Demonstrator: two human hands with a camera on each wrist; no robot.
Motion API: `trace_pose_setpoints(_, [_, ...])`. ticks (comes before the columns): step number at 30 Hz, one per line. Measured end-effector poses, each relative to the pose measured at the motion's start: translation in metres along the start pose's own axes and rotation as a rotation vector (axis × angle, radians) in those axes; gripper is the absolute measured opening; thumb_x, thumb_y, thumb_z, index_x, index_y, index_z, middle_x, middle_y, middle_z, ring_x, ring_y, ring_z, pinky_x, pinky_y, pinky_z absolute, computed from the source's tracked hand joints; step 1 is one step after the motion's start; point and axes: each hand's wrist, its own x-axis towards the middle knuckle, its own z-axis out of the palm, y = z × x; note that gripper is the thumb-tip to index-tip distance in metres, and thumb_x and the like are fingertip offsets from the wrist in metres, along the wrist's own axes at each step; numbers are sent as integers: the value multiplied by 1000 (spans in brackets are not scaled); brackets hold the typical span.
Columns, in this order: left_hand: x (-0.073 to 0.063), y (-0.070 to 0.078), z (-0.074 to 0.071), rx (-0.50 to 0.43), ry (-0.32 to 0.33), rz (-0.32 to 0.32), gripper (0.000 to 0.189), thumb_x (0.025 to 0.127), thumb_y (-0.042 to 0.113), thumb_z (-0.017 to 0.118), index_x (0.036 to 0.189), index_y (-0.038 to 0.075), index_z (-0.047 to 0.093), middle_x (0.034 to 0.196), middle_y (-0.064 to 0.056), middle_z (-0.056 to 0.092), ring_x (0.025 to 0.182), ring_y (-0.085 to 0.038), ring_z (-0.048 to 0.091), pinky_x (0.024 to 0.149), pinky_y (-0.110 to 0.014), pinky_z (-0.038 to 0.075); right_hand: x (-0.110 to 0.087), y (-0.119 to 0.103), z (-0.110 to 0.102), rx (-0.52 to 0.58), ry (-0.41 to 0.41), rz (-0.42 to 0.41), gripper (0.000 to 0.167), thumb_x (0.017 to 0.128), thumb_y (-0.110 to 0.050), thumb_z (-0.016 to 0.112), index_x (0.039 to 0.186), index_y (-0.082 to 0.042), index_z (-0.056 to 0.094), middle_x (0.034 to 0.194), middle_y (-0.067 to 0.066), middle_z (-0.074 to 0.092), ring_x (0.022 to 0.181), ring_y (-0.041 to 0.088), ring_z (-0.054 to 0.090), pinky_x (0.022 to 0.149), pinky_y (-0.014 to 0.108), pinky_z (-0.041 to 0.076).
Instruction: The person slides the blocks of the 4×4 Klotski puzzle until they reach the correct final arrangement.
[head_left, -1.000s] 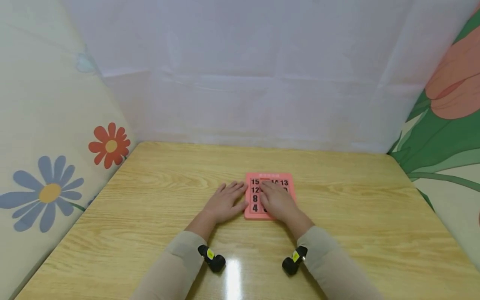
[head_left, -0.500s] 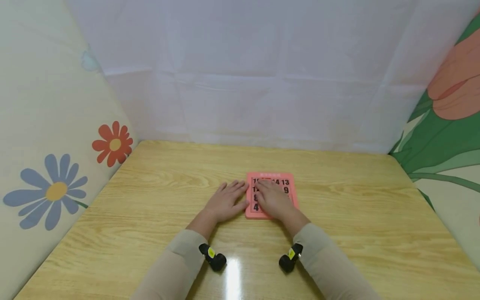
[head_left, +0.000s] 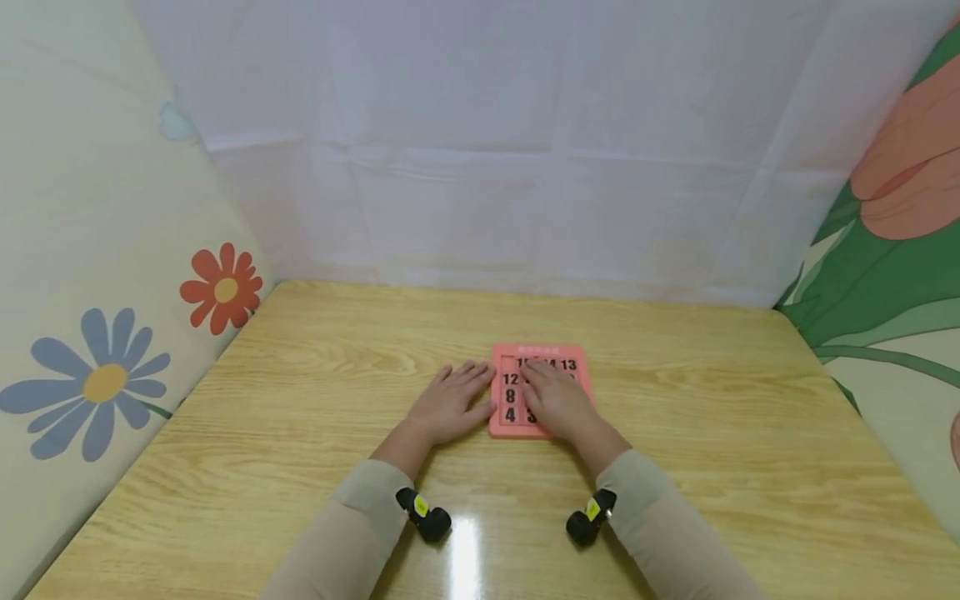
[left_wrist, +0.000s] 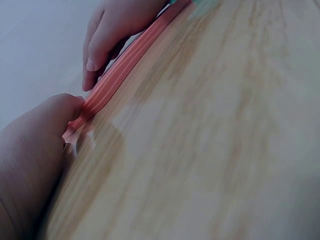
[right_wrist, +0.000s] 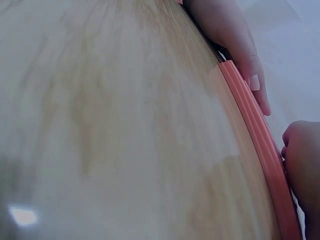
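A pink number slide puzzle (head_left: 517, 432) with black-numbered tiles lies flat on the table. Its top-left slot shows no tile, and the 15 tile (head_left: 522, 363) sits one column to the right of it. My left hand (head_left: 448, 405) lies along the puzzle's left side, fingers fairly straight, with thumb and index finger at the edge. Over the tiles, my right hand (head_left: 557, 402) has its fingertips on the top row near the 15 and 14, hiding several tiles below. Both wrist views show the puzzle's ridged pink side (left_wrist: 115, 75) low against the tabletop.
The wood-grain table (head_left: 315, 350) extends around the puzzle on all sides. White cloth (head_left: 450, 167) hangs behind it, and flower-patterned cloth (head_left: 75, 208) stands at the left and right. Black wrist cameras (head_left: 425, 517) are strapped at both sleeves.
The 15 tile has slid right from the top-left corner, so the gap is now in that corner. My right hand moved slightly left, then back right. The left hand stayed still.
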Motion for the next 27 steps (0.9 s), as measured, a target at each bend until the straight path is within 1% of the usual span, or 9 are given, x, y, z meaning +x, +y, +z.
trace_pose_setpoints(4, [1,-1,1,0,-1,-6,66,101,52,38,155,17,29,162,-3,28,152,-26,20,126,-49,11,-1,4,1,-14,18,-3,50,106,-33,34,150,-10,41,157,7,39,148,25,31,125,41,21])
trace_pose_setpoints(9, [1,-2,3,3,2,-8,66,101,52,38,155,17,29,162,-3,28,152,-26,20,126,-49,11,-3,8,2,-5,39,-11,49,105,-31,34,149,-10,43,156,8,40,148,26,32,125,42,22])
trace_pose_setpoints(16, [1,-2,4,-3,5,-10,66,101,52,39,155,17,30,162,-3,29,152,-26,21,126,-49,11,-5,11,2,-23,45,-24,49,105,-31,35,148,-9,43,156,10,40,147,28,32,124,43,23])
trace_pose_setpoints(23, [1,-2,3,0,2,-7,66,101,52,38,155,17,29,162,-3,28,152,-26,20,126,-49,11,-9,3,1,6,35,-9,49,106,-34,35,150,-13,42,157,6,38,148,25,31,125,43,21])
trace_pose_setpoints(27, [0,-2,2,2,-1,-6,65,101,51,39,155,16,29,162,-3,28,152,-26,20,126,-49,11,-13,-3,1,30,28,-30,49,105,-33,36,149,-12,44,156,6,40,148,26,32,125,44,21])
